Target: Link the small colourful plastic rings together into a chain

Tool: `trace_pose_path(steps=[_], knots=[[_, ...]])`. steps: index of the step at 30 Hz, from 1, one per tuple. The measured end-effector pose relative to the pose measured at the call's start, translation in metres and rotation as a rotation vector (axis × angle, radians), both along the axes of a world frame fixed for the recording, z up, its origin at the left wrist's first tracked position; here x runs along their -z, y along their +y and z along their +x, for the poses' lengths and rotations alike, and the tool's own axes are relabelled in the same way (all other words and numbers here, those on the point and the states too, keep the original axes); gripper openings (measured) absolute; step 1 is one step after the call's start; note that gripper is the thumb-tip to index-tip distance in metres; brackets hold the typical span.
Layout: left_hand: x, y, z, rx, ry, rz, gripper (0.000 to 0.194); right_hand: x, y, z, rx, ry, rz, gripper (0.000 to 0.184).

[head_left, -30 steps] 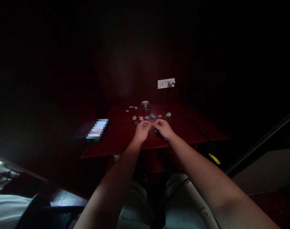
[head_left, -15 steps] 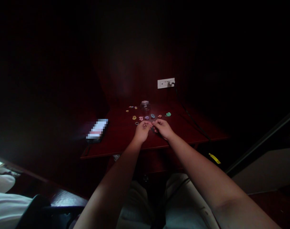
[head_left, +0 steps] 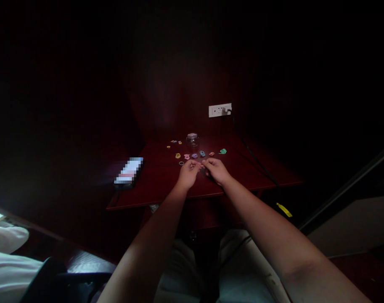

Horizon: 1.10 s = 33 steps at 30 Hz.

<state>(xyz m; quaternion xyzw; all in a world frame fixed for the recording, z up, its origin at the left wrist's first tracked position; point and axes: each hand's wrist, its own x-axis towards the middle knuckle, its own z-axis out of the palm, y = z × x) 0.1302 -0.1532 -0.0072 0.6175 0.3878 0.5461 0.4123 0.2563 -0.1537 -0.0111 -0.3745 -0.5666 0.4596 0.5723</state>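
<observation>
My left hand (head_left: pixel 189 173) and my right hand (head_left: pixel 215 169) meet over the near part of the dark red table, fingertips pinched close together. Something small, perhaps a pinkish loop, seems to be between them, but it is too small to make out. Just beyond my fingers lies a row of small looped bands like hair ties: a yellow bunch (head_left: pixel 178 155), a pink bunch (head_left: pixel 187 156), a purple bunch (head_left: pixel 194 155), a blue bunch (head_left: pixel 202 153), an orange bunch (head_left: pixel 211 154) and a green bunch (head_left: pixel 223 151). A single greyish loop (head_left: pixel 181 163) rests beside my left hand.
Behind the row stands a clear lidded jar (head_left: pixel 192 141). Several loose loops (head_left: pixel 179 142) lie to its left. A phone (head_left: pixel 128 171) with a lit screen is at the table's left. From the wall socket (head_left: pixel 220 110) a black cable (head_left: pixel 255 156) runs down the right side.
Both hands stay pinched together in nearly the same place, with only slight finger movement. At the lower left, a pale cloth-like shape has shifted a little to the right.
</observation>
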Motion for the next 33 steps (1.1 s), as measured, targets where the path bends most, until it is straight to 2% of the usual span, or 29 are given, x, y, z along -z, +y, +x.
trace_pose_path(steps=[15,33], knots=[[0.0021,0.0020,-0.0006,0.006,0.022,0.003,0.015,0.0024,0.0014,0.0011,0.007,-0.027,-0.017,0.033],[-0.0003,-0.0010,-0.0001,-0.004,0.037,0.029,0.007,0.0011,0.0003,-0.0004,0.016,-0.016,-0.014,0.026]])
